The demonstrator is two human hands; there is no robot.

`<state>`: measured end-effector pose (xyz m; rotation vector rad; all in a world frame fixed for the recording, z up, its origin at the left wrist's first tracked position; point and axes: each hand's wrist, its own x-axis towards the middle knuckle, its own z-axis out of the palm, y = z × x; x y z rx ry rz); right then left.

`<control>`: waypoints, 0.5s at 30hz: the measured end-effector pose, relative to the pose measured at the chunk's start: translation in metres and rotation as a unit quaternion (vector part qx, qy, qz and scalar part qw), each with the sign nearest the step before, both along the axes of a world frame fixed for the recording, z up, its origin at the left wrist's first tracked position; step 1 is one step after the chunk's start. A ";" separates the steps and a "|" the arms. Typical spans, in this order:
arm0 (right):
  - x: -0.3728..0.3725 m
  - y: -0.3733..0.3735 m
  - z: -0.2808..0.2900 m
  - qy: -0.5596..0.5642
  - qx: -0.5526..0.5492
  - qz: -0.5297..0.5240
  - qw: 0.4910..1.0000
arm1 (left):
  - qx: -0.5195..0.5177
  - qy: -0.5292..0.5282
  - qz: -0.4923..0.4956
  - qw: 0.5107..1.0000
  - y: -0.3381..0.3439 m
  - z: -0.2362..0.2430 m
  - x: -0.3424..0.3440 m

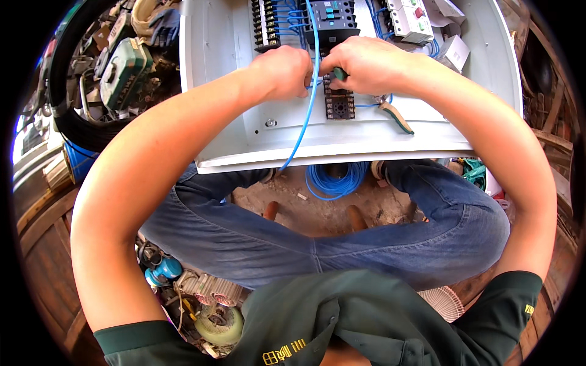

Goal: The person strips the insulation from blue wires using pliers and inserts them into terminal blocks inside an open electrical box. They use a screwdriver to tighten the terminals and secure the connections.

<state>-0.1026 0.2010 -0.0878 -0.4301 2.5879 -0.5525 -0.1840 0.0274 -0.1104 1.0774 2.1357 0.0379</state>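
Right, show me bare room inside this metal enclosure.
Bare: right of the pliers, below the right forearm; left of the relay socket, up to the blue wire. Crowded: around left hand, right hand, contactor and terminal strip.

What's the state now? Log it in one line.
left hand: beside blue wire | right hand: holds green-handled tool | black socket: inside metal box | pliers: lying right of socket

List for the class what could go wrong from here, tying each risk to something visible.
The long blue wire crosses the near edge of the white metal box and might snag there. The round coil of blue wire lies loose on the brown floor and could tangle. The pliers with tan-and-green handles lie unheld in the box and could get knocked.
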 end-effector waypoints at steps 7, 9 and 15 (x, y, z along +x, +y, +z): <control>0.001 0.003 -0.028 0.029 0.048 0.039 0.998 | 0.035 -0.006 0.011 0.999 -0.002 -0.010 -0.008; 0.002 0.002 -0.031 0.033 0.029 0.017 0.999 | 0.033 0.032 -0.012 0.999 -0.002 -0.015 -0.008; -0.006 0.002 -0.031 0.048 0.034 0.035 0.998 | 0.050 0.042 -0.013 0.998 0.000 -0.011 -0.012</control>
